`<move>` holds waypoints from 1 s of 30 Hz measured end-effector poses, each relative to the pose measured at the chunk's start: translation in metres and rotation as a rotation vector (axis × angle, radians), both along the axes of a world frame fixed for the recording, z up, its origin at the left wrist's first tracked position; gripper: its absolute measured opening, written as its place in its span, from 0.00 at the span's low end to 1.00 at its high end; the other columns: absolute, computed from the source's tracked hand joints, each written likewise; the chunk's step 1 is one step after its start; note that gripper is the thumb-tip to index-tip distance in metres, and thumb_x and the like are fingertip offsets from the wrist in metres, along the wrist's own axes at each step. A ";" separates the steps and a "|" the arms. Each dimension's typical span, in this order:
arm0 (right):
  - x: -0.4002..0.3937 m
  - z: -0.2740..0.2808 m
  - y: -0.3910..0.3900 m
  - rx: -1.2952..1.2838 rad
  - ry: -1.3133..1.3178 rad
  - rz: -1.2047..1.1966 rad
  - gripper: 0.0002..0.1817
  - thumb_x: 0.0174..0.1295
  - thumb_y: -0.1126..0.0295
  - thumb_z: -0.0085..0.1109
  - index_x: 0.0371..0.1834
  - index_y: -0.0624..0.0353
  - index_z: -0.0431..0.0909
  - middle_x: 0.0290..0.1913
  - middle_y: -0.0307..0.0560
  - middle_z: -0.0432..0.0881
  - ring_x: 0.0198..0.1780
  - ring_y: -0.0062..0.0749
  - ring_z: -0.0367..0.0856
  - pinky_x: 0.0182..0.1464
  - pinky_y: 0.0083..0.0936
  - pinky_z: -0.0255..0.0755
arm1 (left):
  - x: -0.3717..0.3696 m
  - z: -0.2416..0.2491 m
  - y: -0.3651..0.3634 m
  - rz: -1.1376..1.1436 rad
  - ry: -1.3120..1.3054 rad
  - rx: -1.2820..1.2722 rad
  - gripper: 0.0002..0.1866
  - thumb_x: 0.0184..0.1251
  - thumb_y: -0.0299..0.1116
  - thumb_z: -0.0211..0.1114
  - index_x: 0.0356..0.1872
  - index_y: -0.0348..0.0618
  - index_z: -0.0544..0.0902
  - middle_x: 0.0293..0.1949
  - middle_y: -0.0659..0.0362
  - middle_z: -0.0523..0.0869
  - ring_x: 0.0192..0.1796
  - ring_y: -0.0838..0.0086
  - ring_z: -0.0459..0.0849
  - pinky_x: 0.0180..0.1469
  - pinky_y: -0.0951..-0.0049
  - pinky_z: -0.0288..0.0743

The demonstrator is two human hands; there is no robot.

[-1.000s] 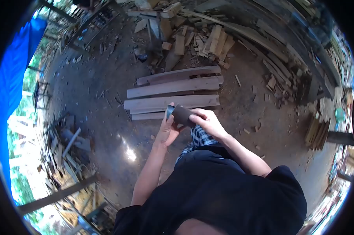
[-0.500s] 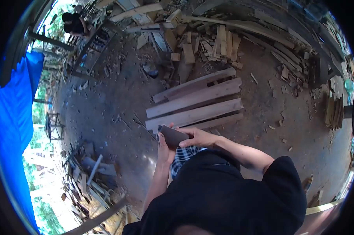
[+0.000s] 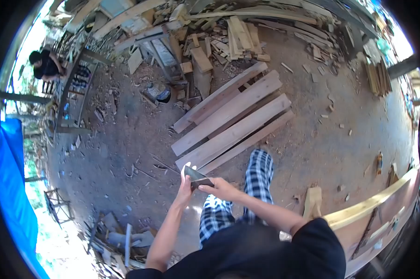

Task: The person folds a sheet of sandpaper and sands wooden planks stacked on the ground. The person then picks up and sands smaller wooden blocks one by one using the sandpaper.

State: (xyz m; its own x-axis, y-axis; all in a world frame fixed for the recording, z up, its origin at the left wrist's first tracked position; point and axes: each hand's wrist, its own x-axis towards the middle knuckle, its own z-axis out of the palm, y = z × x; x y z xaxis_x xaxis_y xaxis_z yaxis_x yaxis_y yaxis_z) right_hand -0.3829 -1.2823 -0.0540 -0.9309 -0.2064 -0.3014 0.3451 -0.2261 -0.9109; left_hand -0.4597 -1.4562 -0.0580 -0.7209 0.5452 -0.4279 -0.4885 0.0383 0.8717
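Observation:
A dark, bent sheet of sandpaper [image 3: 197, 177] is held between my two hands, just in front of my body. My left hand [image 3: 185, 187] grips its left side, with fingertips showing along the far edge. On the near right corner, my right hand [image 3: 220, 189] pinches the sheet between thumb and fingers. Beyond the hands, several long planed planks [image 3: 240, 132] lie side by side on the ground, their near ends close to the sandpaper.
Scrap wood [image 3: 238, 39] is heaped at the back. A person [image 3: 46, 65] is beside a wooden frame at the far left. A blue tarp [image 3: 14, 172] hangs at left above piled offcuts [image 3: 112, 237]. A long board [image 3: 372, 200] stands to my right.
My view has turned and my checked trouser legs now show. The sandpaper has gone from a flat-looking rectangle to an opened, bent shape, still in both hands.

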 end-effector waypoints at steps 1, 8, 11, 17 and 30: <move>-0.002 -0.023 -0.013 0.044 -0.112 0.057 0.18 0.70 0.60 0.57 0.52 0.64 0.80 0.41 0.38 0.84 0.43 0.21 0.77 0.49 0.23 0.71 | 0.001 -0.012 -0.020 0.014 -0.146 -0.062 0.36 0.71 0.65 0.47 0.74 0.61 0.54 0.66 0.59 0.67 0.59 0.66 0.76 0.60 0.61 0.71; -0.017 -0.251 0.057 0.954 -0.187 -0.044 0.13 0.62 0.62 0.54 0.34 0.61 0.82 0.33 0.62 0.84 0.35 0.58 0.84 0.38 0.50 0.76 | 0.007 -0.139 -0.070 0.113 -0.347 -0.436 0.31 0.76 0.59 0.45 0.74 0.58 0.55 0.60 0.54 0.72 0.55 0.66 0.79 0.59 0.62 0.72; -0.055 -0.359 0.136 1.127 -0.080 -0.476 0.11 0.65 0.71 0.46 0.43 0.60 0.79 0.39 0.60 0.83 0.44 0.55 0.82 0.48 0.47 0.74 | 0.008 -0.206 -0.087 0.172 -0.382 -0.463 0.30 0.76 0.53 0.50 0.72 0.52 0.59 0.56 0.54 0.75 0.50 0.68 0.81 0.55 0.64 0.75; -0.090 -0.495 0.033 1.453 0.219 -0.475 0.21 0.62 0.73 0.47 0.60 0.59 0.74 0.61 0.52 0.77 0.65 0.46 0.72 0.69 0.40 0.63 | 0.006 -0.314 -0.120 -0.201 -0.134 -0.888 0.41 0.64 0.46 0.67 0.73 0.44 0.58 0.59 0.47 0.74 0.50 0.65 0.81 0.51 0.68 0.77; -0.057 -0.518 0.286 0.652 0.067 -0.812 0.23 0.72 0.68 0.46 0.68 0.66 0.66 0.70 0.51 0.69 0.73 0.33 0.64 0.73 0.27 0.57 | -0.100 -0.440 -0.047 -0.603 0.950 -1.069 0.66 0.36 0.52 0.82 0.77 0.49 0.49 0.76 0.46 0.49 0.76 0.48 0.52 0.73 0.39 0.48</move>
